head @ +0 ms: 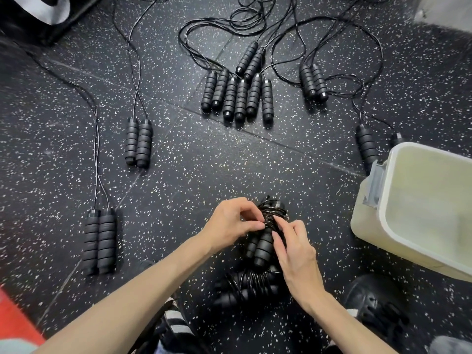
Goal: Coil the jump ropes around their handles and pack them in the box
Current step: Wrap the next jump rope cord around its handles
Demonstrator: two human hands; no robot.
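We see a pair of black jump-rope handles (260,247) held side by side low in the middle of the view, above the floor, with black cord (270,215) wound around their upper ends. The left hand (229,223) pinches the cord windings between thumb and fingertips from the left. The right hand (293,249) lies along the right side of the handles, its fingertips pinching the same windings, so the two hands almost touch at the coil.

Just below them, on the speckled black floor (194,159), lies a coiled bundle (247,287), its cord wrapped around its handles. To the right stands a pale plastic box (383,226) with a grey latch on its near end; what we see of its inside shows only bare wall.

Farther out, uncoiled ropes lie with their handles paired: one pair (101,241) at the left, another pair (139,143) above it, a cluster of handles (237,98) at top centre with two more lying across its upper edge, a pair (313,83) to its right, and a handle (366,144) just beside the box's far corner. Their cords trail away toward the top of the view in loose loops.

A dark shoe (370,300) shows at the bottom right, and a red patch (15,318) at the bottom left.
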